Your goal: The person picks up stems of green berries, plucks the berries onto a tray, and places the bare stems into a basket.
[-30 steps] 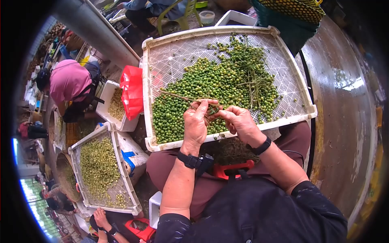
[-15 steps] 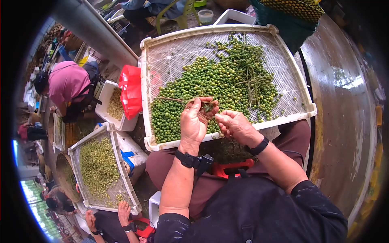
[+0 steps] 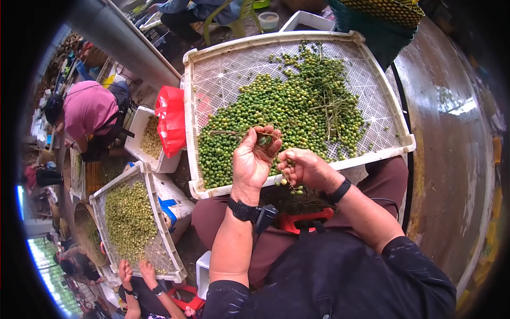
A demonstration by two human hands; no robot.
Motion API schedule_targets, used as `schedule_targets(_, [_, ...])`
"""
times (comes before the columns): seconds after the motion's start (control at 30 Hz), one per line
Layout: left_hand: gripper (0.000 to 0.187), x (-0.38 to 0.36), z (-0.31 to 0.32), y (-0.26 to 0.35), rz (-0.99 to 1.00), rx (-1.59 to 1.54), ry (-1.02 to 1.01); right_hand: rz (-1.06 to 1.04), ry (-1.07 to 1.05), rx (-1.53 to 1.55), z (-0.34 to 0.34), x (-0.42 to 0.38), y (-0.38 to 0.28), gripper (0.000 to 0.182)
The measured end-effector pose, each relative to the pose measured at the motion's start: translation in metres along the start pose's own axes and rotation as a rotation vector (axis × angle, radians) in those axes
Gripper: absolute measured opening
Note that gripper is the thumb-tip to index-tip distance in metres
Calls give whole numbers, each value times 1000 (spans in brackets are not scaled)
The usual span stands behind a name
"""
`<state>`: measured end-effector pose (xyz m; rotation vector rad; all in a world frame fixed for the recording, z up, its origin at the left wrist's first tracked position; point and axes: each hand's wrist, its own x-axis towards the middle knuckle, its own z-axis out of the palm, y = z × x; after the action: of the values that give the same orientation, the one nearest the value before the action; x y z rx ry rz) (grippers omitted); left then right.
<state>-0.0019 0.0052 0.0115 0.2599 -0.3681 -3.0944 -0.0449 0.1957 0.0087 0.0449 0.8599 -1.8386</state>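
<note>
1. Head view: I see the left hand (image 3: 254, 159) closed round a twig (image 3: 239, 131) at the near edge of the tray (image 3: 297, 38).
2. The right hand (image 3: 305, 167) pinches a small bunch of berries (image 3: 289, 181), fingers narrow, just below that edge.
3. A heap of berries covers the tray's middle.
4. A red bag (image 3: 171, 119) hangs at the tray's left side.
5. A second tray (image 3: 151, 181) lies well left of it.

I see bright green berries (image 3: 276, 106) heaped on my white mesh tray (image 3: 223, 74), a red plastic bag (image 3: 171, 125) beside it, black wristbands (image 3: 244, 210), and maroon trousers (image 3: 390, 181).
</note>
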Motion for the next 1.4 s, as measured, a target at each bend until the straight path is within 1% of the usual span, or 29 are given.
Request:
schedule_targets(0.03, [24,0,1,0,-6,-5,-7,-7,-2,-3,3,2,6,29])
schedule_targets(0.13, [26,0,2,-3,17,72,39,-92,-54,-85,7,5,12,29])
schedule_targets(0.17, [25,0,2,-2,10,68,38,-64,-14,-62,8,6,12,26])
schedule_targets(0.27, [24,0,-4,1,-3,-19,4,-93,-61,-77,8,2,4,25])
schedule_targets(0.3, [24,0,-4,2,-4,-38,-11,-97,-29,-33,12,-2,0,20])
schedule_targets(0.4, [25,1,-3,7,32,-40,-9,-94,-48,95,3,-6,-3,14])
schedule_targets(0.43, [26,1,-2,7,58,-5,27,-119,-6,124,0,-7,-3,10])
schedule_targets(0.53, [27,1,8,11,142,117,78,-182,-20,85,-10,-6,-3,10])
schedule_targets(0.57, [26,-1,12,9,198,191,174,-172,10,71,-13,-8,-3,12])
schedule_targets(0.67, [24,-3,22,9,300,664,202,-193,35,80,-15,-15,-5,15])
schedule_targets(0.7, [21,-7,36,3,339,870,243,-188,84,81,-16,-14,-5,17])
schedule_targets(0.73, [18,-11,46,-3,326,948,244,-185,79,137,-18,-12,-4,18])
schedule_targets(0.8, [16,-12,41,-11,247,1035,180,-180,71,246,-20,-10,-5,18])
schedule_targets(0.87, [17,-13,39,-18,138,1132,167,-161,99,233,-20,-10,-6,23])
schedule_targets(0.93, [20,-14,41,-23,93,1200,83,-145,105,209,-20,-8,-6,26])
schedule_targets(0.97, [21,-15,43,-25,70,1166,35,-141,118,210,-21,-8,-5,27])
schedule_targets(1.07, [18,-10,26,-32,72,1266,-35,-135,153,208,-18,-9,-5,28])
schedule_targets(1.1, [12,-11,30,-35,137,1254,-22,-135,160,202,-17,-9,-4,28])
schedule_targets(1.2, [15,-11,31,-35,173,1247,-36,-132,135,194,-17,-7,-2,27])
schedule_targets(1.23, [14,-11,32,-34,160,1246,22,-129,120,193,-17,-7,-2,27])
schedule_targets(1.3, [15,-11,33,-30,131,1242,142,-193,173,105,-16,-6,-3,23])
schedule_targets(1.33, [18,-8,33,-26,69,1046,206,-223,195,61,-15,-3,-5,21])
schedule_targets(1.37, [18,-5,29,-20,74,834,188,-259,240,1,-18,0,-12,15])
schedule_targets(1.4, [19,-1,22,-15,78,622,168,-278,243,8,-23,2,-19,13])
